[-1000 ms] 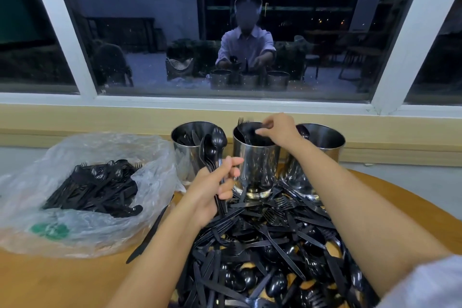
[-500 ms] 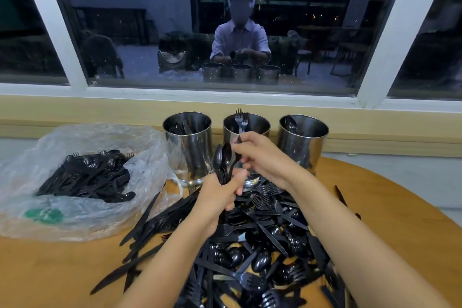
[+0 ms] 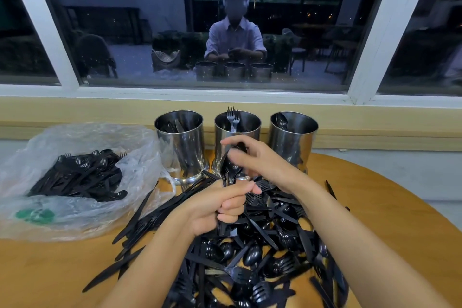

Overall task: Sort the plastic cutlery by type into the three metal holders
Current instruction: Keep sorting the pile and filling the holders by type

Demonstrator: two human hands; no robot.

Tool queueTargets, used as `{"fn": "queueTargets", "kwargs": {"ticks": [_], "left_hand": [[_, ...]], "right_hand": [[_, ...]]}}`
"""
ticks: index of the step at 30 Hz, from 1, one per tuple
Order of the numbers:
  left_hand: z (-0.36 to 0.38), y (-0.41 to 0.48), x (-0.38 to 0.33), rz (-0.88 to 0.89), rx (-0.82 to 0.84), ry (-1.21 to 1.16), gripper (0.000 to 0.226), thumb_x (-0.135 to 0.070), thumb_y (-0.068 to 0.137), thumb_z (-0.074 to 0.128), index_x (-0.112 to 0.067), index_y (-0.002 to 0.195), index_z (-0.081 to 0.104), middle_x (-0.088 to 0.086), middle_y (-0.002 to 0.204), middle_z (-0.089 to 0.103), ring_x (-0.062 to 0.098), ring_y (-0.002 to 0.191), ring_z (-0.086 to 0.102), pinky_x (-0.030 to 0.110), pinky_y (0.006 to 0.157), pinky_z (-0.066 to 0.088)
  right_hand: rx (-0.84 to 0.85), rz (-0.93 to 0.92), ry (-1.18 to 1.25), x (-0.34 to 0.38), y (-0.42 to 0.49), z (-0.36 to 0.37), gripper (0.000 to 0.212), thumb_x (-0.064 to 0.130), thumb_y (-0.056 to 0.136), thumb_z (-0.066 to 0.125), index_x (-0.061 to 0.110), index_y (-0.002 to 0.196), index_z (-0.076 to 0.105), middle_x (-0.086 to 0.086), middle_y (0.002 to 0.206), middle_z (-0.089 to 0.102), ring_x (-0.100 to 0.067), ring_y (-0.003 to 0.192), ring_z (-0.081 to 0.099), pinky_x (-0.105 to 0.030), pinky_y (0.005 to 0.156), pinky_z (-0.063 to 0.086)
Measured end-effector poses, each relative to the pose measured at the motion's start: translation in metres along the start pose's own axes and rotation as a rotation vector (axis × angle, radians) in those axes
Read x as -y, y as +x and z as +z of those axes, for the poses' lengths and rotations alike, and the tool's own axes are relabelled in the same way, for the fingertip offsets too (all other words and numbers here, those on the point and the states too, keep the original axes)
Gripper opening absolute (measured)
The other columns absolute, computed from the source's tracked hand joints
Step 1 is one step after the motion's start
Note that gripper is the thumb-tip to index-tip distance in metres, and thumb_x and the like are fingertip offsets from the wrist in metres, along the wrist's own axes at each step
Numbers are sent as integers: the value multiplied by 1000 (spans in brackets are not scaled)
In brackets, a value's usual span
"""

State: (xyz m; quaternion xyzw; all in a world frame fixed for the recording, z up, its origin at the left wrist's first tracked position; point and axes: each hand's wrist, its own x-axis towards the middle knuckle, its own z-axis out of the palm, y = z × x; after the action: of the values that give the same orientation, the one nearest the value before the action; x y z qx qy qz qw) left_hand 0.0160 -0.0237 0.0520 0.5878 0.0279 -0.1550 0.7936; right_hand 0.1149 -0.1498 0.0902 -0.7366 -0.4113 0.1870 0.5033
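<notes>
Spoon bundle [image 3: 228, 170] mid-frame, bare table [image 3: 50, 270] lower left
Left hand [image 3: 217, 205] grips the spoon bundle upright, just in front of the middle holder [image 3: 251, 122]; right hand [image 3: 257, 160] has its fingers curled round the bowls on top. A second ago that hand was up at the holder's rim.

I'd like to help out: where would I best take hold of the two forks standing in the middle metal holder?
Take the forks by their necks just under the tines, coming straight down from above. They stand nearly upright, tines above the rim of the middle holder, handles hidden inside its wall, so the sides are blocked.
</notes>
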Motion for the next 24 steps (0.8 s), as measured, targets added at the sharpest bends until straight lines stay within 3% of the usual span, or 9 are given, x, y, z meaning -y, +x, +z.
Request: {"fn": "queueTargets", "kwargs": {"ticks": [4, 7, 9, 11, 14, 16, 20, 22, 24], "left_hand": [[4, 11, 4, -40, 40, 13, 22, -30, 83, 67, -14, 96, 74, -8, 50, 31, 2, 42, 23, 15, 40, 18], [7, 27, 8, 4, -91, -92, 42, -30, 77, 73, -8, 112, 66, -2, 70, 54, 4, 53, 47, 15, 50, 44], [4, 35, 11, 68, -241, -34, 58, -34, 75, 76, -10, 124, 58, 2, 100, 66, 10, 82, 66, 25, 79, 57], [-3, 41, 14, 132, -446, 132, 50, -35, 81, 75, -17, 125, 58, 0, 114, 66, 13, 105, 65, 34, 98, 52], [-18, 47, 21, 187, -638, 270, 21, -23, 89, 71, -24, 108, 64, -2, 106, 66, 13, 103, 62, 38, 102, 48], [-26, 51, 26, 204, -676, 338, 14, -15, 91, 68, -23, 101, 65, -2, 100, 66, 13, 98, 62, 32, 94, 51], [-34, 60, 36, 243, -690, 465, 14, -9, 91, 65, -22, 94, 66, -3, 93, 65, 11, 88, 61, 16, 74, 47], [-36, 62, 41, 235, -663, 546, 13, -8, 92, 63, -20, 96, 67, -4, 92, 65, 9, 86, 61, 13, 72, 46], [-37, 62, 45, 232, -637, 629, 15, -7, 93, 62, -21, 97, 67, -6, 91, 65, 5, 84, 60, 12, 72, 47]], "right_hand": [[33, 45, 36, -8, -1, -5, 15, 14, 93, 63, 13, 107, 58, 18, 59, 56, -2, 47, 45, -13, 45, 36], [-45, 83, 2, -13, 1, -17, 13, 11, 96, 58, 7, 108, 55, 12, 53, 53, 0, 42, 42, -13, 43, 35], [-219, 59, -78, -13, 7, -41, 8, 12, 96, 57, 14, 104, 55, 8, 67, 56, 2, 46, 46, -14, 46, 39], [-537, 14, -174, -13, 17, -78, 8, 15, 96, 57, 15, 102, 52, 2, 81, 58, -3, 58, 51, -21, 54, 43], [-982, -128, -395, -10, 29, -137, 15, 12, 95, 55, 6, 108, 51, 0, 91, 56, -13, 77, 52, -20, 67, 41], [-1065, -147, -487, -18, 36, -159, 14, 9, 96, 52, 6, 109, 50, -7, 97, 58, -19, 83, 53, -17, 67, 39], [-837, 138, -705, -57, 50, -166, 20, 17, 96, 54, 10, 114, 49, -11, 114, 60, -29, 99, 56, -35, 78, 42], [-610, 325, -792, -73, 50, -161, 38, 24, 93, 62, 12, 126, 48, -14, 124, 59, -36, 111, 55, -40, 85, 44], [-540, 371, -697, -76, 48, -158, 58, 24, 90, 68, 11, 140, 41, -15, 130, 57, -34, 118, 53, -40, 92, 44]]}}
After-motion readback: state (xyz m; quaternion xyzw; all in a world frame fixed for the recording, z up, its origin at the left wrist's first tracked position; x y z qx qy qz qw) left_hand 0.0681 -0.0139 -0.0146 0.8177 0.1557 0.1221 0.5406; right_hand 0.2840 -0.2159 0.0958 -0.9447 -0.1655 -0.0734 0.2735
